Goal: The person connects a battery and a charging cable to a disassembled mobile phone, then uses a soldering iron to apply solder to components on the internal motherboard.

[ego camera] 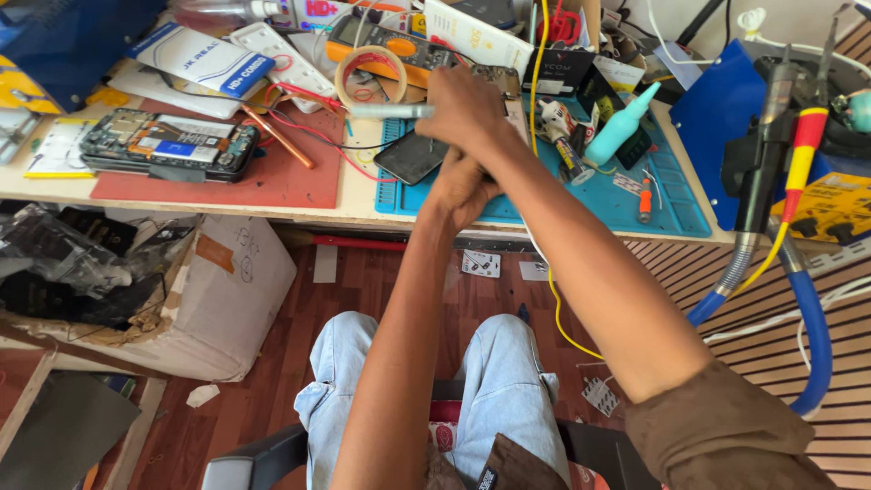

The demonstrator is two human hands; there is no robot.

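Knees (426,381) under bench | left hand (463,186) curled at phone (413,156), grasp unclear | right hand (472,109) fisted round silver tool (390,111) | blue mat (635,195) beneath

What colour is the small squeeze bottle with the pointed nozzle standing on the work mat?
Teal, the plastic squeeze bottle standing on the blue mat; the head view shows it.

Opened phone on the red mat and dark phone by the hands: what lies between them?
In the head view, between the opened phone and the dark phone lie a copper-coloured rod and red wires on the red mat.
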